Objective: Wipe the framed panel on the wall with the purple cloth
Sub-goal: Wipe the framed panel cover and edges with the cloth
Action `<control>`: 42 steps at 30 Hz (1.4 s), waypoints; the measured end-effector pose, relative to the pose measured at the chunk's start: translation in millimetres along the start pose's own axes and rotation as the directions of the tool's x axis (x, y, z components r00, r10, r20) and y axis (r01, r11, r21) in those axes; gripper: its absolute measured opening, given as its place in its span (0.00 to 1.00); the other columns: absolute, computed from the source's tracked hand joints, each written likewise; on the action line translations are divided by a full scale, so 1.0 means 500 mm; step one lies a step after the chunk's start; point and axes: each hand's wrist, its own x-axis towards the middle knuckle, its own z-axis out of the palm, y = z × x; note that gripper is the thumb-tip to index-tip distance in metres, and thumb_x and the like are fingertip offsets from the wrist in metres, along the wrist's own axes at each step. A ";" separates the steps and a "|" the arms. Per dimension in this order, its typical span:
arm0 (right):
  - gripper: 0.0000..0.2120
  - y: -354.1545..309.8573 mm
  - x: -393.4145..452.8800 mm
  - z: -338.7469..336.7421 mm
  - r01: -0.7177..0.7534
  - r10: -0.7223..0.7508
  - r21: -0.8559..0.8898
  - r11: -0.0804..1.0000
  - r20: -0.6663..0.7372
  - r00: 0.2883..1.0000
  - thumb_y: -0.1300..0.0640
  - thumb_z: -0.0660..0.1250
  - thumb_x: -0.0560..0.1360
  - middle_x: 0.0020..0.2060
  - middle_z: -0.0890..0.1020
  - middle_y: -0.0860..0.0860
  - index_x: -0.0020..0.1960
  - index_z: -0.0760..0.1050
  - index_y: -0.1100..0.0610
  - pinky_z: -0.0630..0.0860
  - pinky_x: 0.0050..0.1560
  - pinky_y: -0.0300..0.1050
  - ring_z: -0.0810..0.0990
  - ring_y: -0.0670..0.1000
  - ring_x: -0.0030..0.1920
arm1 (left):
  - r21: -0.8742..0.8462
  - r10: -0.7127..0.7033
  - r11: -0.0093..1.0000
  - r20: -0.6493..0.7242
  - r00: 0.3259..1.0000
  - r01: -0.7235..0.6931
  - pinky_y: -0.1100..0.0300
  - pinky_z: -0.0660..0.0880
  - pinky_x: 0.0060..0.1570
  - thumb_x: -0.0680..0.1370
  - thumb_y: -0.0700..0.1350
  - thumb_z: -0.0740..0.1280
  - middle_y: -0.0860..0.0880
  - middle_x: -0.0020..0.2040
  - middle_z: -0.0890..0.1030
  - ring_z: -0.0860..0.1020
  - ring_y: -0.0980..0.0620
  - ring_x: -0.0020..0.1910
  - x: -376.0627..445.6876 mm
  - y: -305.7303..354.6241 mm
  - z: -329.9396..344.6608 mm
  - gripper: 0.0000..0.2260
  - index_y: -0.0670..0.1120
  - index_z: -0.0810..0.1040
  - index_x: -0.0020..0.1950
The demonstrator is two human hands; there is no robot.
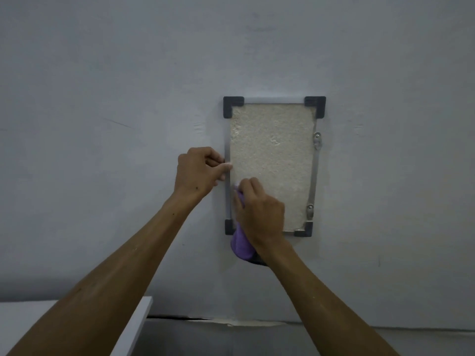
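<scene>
Hanging upright on the grey wall (102, 98), the framed panel (272, 160) sits straight ahead of you, its rough, cream-coloured, grainy face bordered by thin silvery strips and capped at all four corners with dark angled pieces. Two small metal clips (317, 141) sit along its right strip, one near the middle and one low down. Your right hand (259, 211) has its fingers curled round the purple cloth (241, 242) and holds it against the panel's lower left area, with the cloth's loose end hanging below the frame's bottom edge. Your left hand (199, 172) is at the left strip about halfway up, fingers bent, thumb and forefinger pinching that edge of the frame. Down at the lower left a white table (133, 327) edge shows beneath your left forearm.
</scene>
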 end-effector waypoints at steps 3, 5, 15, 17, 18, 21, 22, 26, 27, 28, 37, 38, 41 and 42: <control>0.11 0.033 0.022 -0.024 -0.124 0.130 0.068 0.990 -0.086 0.988 0.50 0.65 0.82 0.41 0.77 0.50 0.46 0.75 0.56 0.71 0.28 0.38 0.72 0.45 0.29 | 0.025 0.012 1.000 0.010 1.000 -0.012 0.64 0.82 0.34 0.74 0.47 0.77 0.50 0.36 0.85 0.84 0.58 0.32 0.000 0.001 -0.002 0.09 0.43 0.84 0.49; 0.10 0.032 0.019 -0.027 -0.116 0.121 0.062 0.991 -0.099 0.988 0.51 0.66 0.82 0.40 0.77 0.50 0.46 0.75 0.57 0.71 0.27 0.38 0.71 0.45 0.29 | 0.030 0.007 1.000 0.002 1.000 -0.007 0.63 0.83 0.35 0.74 0.47 0.77 0.49 0.37 0.85 0.84 0.58 0.32 -0.001 0.003 -0.001 0.09 0.43 0.84 0.49; 0.11 0.018 0.025 -0.021 -0.110 0.111 0.017 0.994 -0.072 0.991 0.50 0.61 0.83 0.41 0.77 0.50 0.47 0.74 0.56 0.76 0.28 0.44 0.74 0.48 0.29 | 0.058 -0.013 0.998 0.003 1.000 0.013 0.69 0.79 0.31 0.74 0.47 0.77 0.52 0.36 0.83 0.83 0.61 0.31 0.003 0.005 0.003 0.09 0.43 0.83 0.49; 0.13 0.023 0.020 -0.022 -0.042 0.042 -0.015 0.999 -0.032 0.999 0.49 0.61 0.83 0.40 0.77 0.50 0.47 0.75 0.56 0.75 0.27 0.43 0.73 0.47 0.28 | 0.056 -0.019 0.998 0.008 1.000 0.018 0.69 0.79 0.31 0.74 0.47 0.77 0.52 0.36 0.83 0.83 0.61 0.31 0.003 0.007 0.003 0.09 0.44 0.83 0.48; 0.13 0.038 0.025 -0.028 -0.096 0.096 0.008 0.995 -0.057 0.994 0.48 0.62 0.83 0.39 0.77 0.50 0.46 0.74 0.56 0.75 0.27 0.43 0.73 0.47 0.29 | 0.057 -0.020 0.998 0.011 1.000 0.020 0.68 0.80 0.31 0.74 0.48 0.77 0.52 0.36 0.83 0.83 0.60 0.31 0.003 0.007 0.003 0.09 0.44 0.83 0.48; 0.11 0.066 0.028 -0.045 -0.358 0.380 0.135 0.924 -0.213 0.900 0.49 0.65 0.81 0.38 0.76 0.50 0.45 0.72 0.55 0.74 0.28 0.42 0.73 0.47 0.30 | 0.057 -0.029 0.998 0.007 1.000 0.029 0.64 0.82 0.33 0.74 0.47 0.77 0.50 0.36 0.84 0.84 0.58 0.31 0.001 0.007 0.005 0.09 0.43 0.83 0.48; 0.10 0.061 0.025 -0.043 -0.375 0.397 0.138 0.917 -0.225 0.890 0.50 0.65 0.81 0.38 0.77 0.50 0.45 0.72 0.55 0.73 0.28 0.41 0.74 0.47 0.30 | 0.057 -0.034 0.998 0.005 0.999 0.034 0.62 0.83 0.34 0.74 0.47 0.77 0.49 0.36 0.85 0.84 0.58 0.31 0.001 0.008 0.006 0.09 0.43 0.84 0.48; 0.13 0.015 0.009 -0.016 -0.104 0.104 0.029 0.994 0.011 0.995 0.48 0.59 0.84 0.41 0.78 0.50 0.48 0.74 0.55 0.75 0.29 0.43 0.75 0.48 0.30 | 0.077 -0.038 0.996 0.010 0.999 0.037 0.60 0.84 0.35 0.74 0.47 0.77 0.48 0.36 0.85 0.84 0.56 0.31 0.003 0.013 0.002 0.10 0.43 0.83 0.48; 0.13 0.022 0.010 -0.019 -0.098 0.097 0.025 0.995 0.020 0.995 0.47 0.59 0.84 0.41 0.78 0.50 0.48 0.74 0.55 0.75 0.29 0.43 0.74 0.47 0.30 | 0.073 -0.041 0.997 0.014 0.999 0.039 0.59 0.84 0.35 0.74 0.47 0.77 0.48 0.37 0.85 0.84 0.56 0.31 0.003 0.014 0.001 0.10 0.43 0.83 0.48; 0.13 0.034 0.010 -0.023 -0.160 0.161 0.043 0.986 -0.011 0.987 0.47 0.61 0.83 0.41 0.77 0.50 0.48 0.74 0.55 0.74 0.29 0.42 0.74 0.47 0.30 | 0.065 -0.045 0.997 0.015 0.999 0.044 0.58 0.84 0.36 0.74 0.47 0.77 0.48 0.37 0.85 0.84 0.56 0.31 0.001 0.013 0.002 0.10 0.43 0.83 0.48; 0.11 0.026 -0.018 -0.008 -0.201 0.207 0.083 0.976 -0.079 0.975 0.50 0.65 0.82 0.38 0.77 0.50 0.46 0.75 0.57 0.75 0.27 0.41 0.73 0.46 0.29 | 0.046 -0.046 0.998 0.017 0.999 0.045 0.59 0.84 0.35 0.74 0.47 0.77 0.47 0.37 0.85 0.84 0.56 0.31 -0.006 0.016 0.001 0.09 0.43 0.83 0.48; 0.11 0.039 -0.015 -0.012 -0.283 0.298 0.122 0.951 -0.130 0.946 0.50 0.66 0.81 0.38 0.77 0.50 0.46 0.74 0.57 0.73 0.28 0.41 0.73 0.46 0.30 | 0.040 -0.044 0.998 0.019 0.999 0.043 0.59 0.84 0.35 0.74 0.47 0.77 0.47 0.37 0.85 0.84 0.56 0.31 -0.009 0.014 0.002 0.09 0.43 0.83 0.48; 0.10 0.048 -0.012 -0.015 -0.411 0.447 0.190 0.892 -0.229 0.864 0.53 0.67 0.80 0.38 0.76 0.50 0.44 0.72 0.57 0.67 0.31 0.37 0.71 0.46 0.32 | 0.033 -0.052 0.998 0.014 0.999 0.051 0.60 0.83 0.35 0.74 0.47 0.77 0.48 0.36 0.85 0.84 0.56 0.31 -0.009 0.009 0.003 0.09 0.43 0.84 0.48; 0.10 0.039 -0.013 -0.011 -0.370 0.402 0.177 0.912 -0.201 0.893 0.53 0.67 0.81 0.37 0.76 0.50 0.44 0.72 0.57 0.67 0.30 0.37 0.71 0.46 0.31 | 0.034 -0.050 0.998 0.018 0.999 0.050 0.61 0.83 0.35 0.75 0.47 0.77 0.48 0.36 0.85 0.84 0.57 0.31 -0.007 0.008 0.002 0.09 0.43 0.84 0.47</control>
